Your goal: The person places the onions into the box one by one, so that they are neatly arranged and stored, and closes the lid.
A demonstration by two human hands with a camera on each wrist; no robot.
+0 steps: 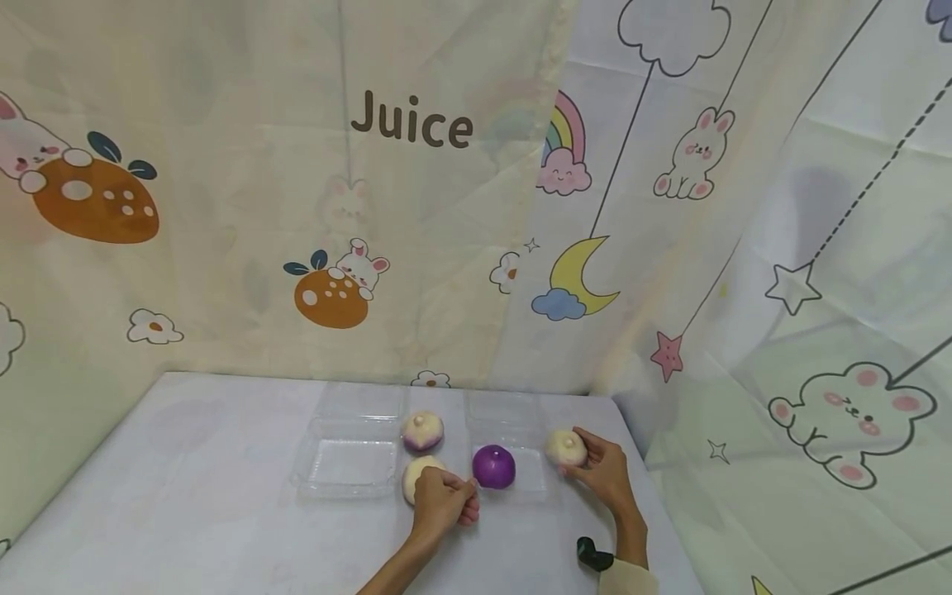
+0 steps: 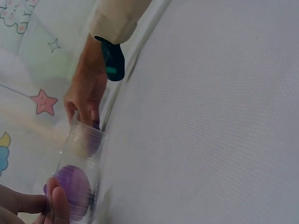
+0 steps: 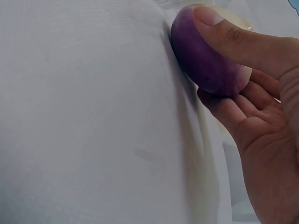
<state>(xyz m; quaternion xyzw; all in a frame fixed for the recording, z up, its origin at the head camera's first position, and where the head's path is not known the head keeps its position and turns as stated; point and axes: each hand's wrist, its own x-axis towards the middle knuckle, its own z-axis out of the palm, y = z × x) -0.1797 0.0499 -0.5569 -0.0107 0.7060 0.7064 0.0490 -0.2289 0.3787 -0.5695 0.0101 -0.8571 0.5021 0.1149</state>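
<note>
My right hand (image 1: pixel 606 475) grips a round, onion-like piece (image 1: pixel 567 449), cream on top in the head view; the right wrist view shows its purple underside (image 3: pixel 205 56) between thumb and fingers. My left hand (image 1: pixel 445 504) has bent fingers at the left edge of the right clear plastic container (image 1: pixel 531 487), close to a purple round piece (image 1: pixel 494 468) at that container. Whether the fingers pinch the edge is unclear. A cream piece (image 1: pixel 413 477) lies partly hidden behind this hand, and a cream piece with a purple base (image 1: pixel 422 431) is behind it.
Another clear container (image 1: pixel 353 467) with its lid raised behind it lies on the left of the white table (image 1: pixel 223 496). Patterned curtains (image 1: pixel 223 248) hang behind and to the right. A dark band (image 1: pixel 593 554) is near the right sleeve.
</note>
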